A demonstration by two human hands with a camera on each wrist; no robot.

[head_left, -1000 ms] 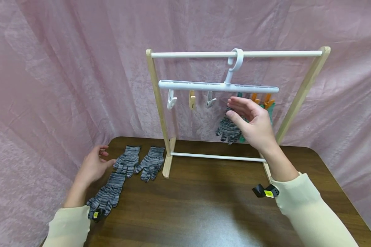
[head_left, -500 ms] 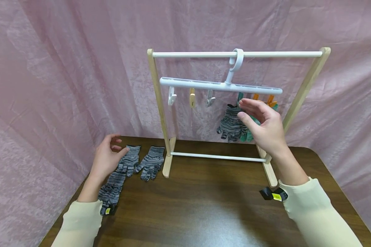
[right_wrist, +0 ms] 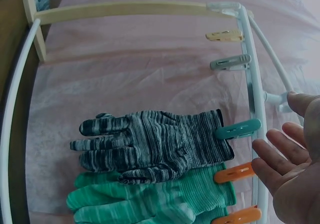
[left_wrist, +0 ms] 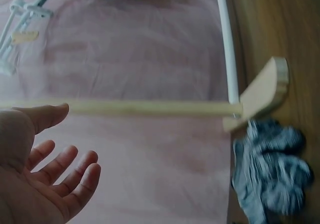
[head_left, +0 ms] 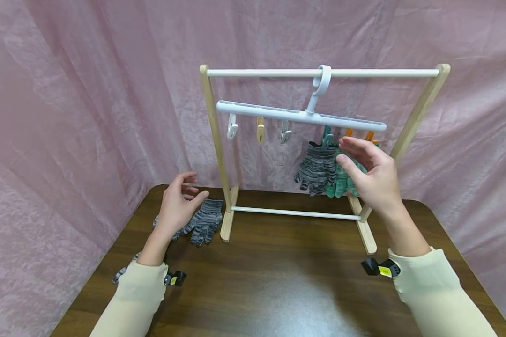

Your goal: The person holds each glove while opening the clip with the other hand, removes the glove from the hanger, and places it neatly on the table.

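Gloves [right_wrist: 157, 141] are knit cloth, hanger [head_left: 265, 112] smooth plast., tbl [head_left: 270, 262] glossy wd.

Your table [head_left: 278, 271] is dark brown wood, with a wooden rack [head_left: 295, 213] standing on it. Left of that you've got striped gray gloves [head_left: 206, 222] lying around, some partly hidden.

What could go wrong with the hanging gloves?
The hanger tilts down on the side where the gloves are clipped, so another glove there might tip it more. The right hand is close to those gloves and could bump them, making the hanger swing. The left hand looks near the rack and might knock it.
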